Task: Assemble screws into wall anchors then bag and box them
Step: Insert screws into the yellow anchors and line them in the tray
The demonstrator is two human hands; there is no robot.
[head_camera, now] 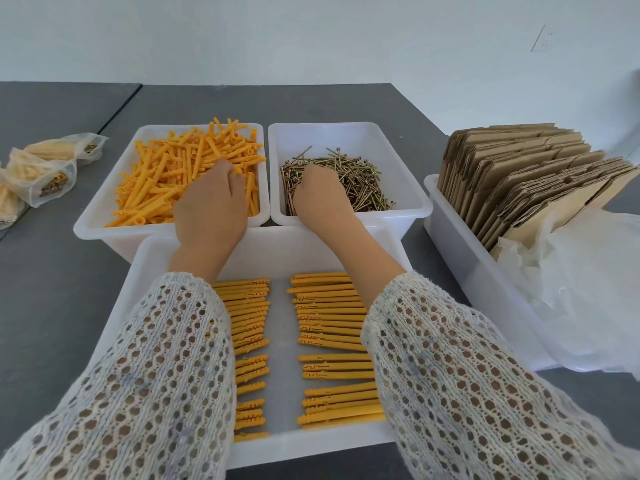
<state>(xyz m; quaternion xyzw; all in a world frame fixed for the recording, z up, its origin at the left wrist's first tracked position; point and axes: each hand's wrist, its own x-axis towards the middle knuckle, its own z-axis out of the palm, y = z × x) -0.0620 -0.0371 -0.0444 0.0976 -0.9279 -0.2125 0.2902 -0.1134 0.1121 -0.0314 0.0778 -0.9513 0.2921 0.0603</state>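
Left hand reaches among anchors, right hand among screws, fetching one each to mate; fingers hidden, grips untellable.

Plastic, brassy metal, cardboard and open-knit cloth on a matt grey top.

Smooth, faintly translucent white plastic in the bins; matt orange plastic, ribbed and slotted, in the wall anchors; brassy metal with a dull shine in the screws; rough brown corrugated cardboard in the flat boxes; thin, crinkled, glossy clear plastic in the bags and filled packets; cream open-mesh knit, soft and holey, on the sleeves; flat, matt dark grey on the table.
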